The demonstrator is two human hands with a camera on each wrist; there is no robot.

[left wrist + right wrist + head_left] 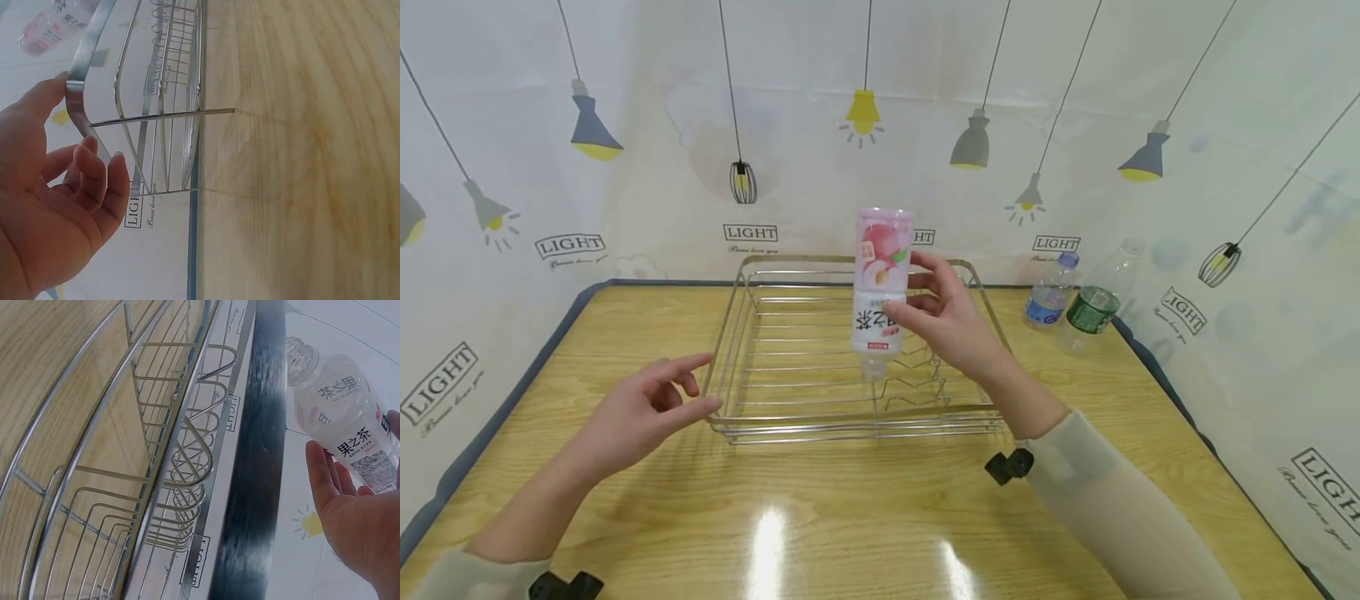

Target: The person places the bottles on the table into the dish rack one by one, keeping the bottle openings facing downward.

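Observation:
A clear plastic drink bottle (882,267) with a pink peach label hangs upside down over the metal wire dish rack (850,415). My right hand (955,325) holds it from the right, thumb in front and fingers behind. Its neck points down, apart from the rack's wires, and in the right wrist view the neck of the bottle (337,406) shows no cap. At the rack's front left corner is my left hand (632,412), fingers loosely bent. In the left wrist view, its thumb touches the flat rim (76,94).
Two more bottles stand on the wooden table (820,508) at the back right: one with a blue label (1045,310), one with a green label (1092,310). A pale cloth printed with lamps (805,167) hangs behind and around the table. Bent wire dividers (917,387) fill the rack's right part.

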